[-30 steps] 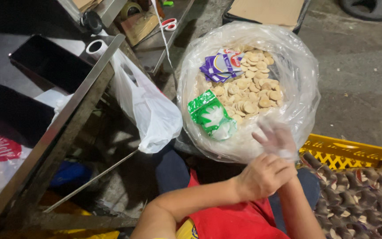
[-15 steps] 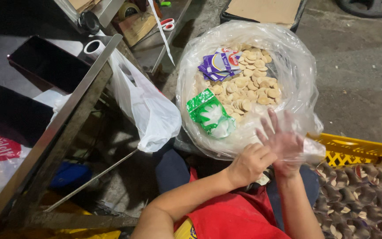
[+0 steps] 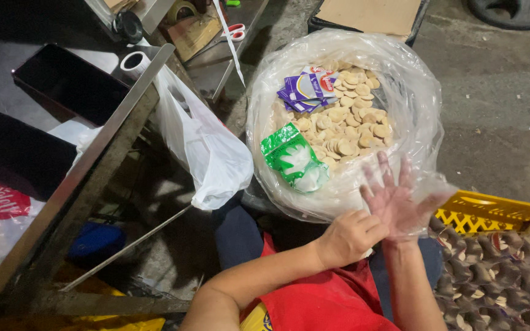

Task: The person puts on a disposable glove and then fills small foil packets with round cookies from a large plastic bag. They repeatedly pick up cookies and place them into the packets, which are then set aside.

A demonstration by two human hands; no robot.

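Note:
My right hand is raised with its fingers spread, inside a thin clear plastic glove. My left hand is closed at the right wrist, pinching the glove's cuff. Just beyond both hands sits a large clear plastic bag full of round pale biscuits. On the biscuits lie purple packets and a green packet of plastic gloves. My red shirt fills the bottom of the view.
A white plastic bag hangs from the edge of a metal table at left, which holds black trays and a tape roll. A yellow crate and dark moulded trays are at right. Scissors lie at the top.
My right hand has risen and spread its fingers inside the glove. My left hand has shifted to the wrist, gripping the cuff.

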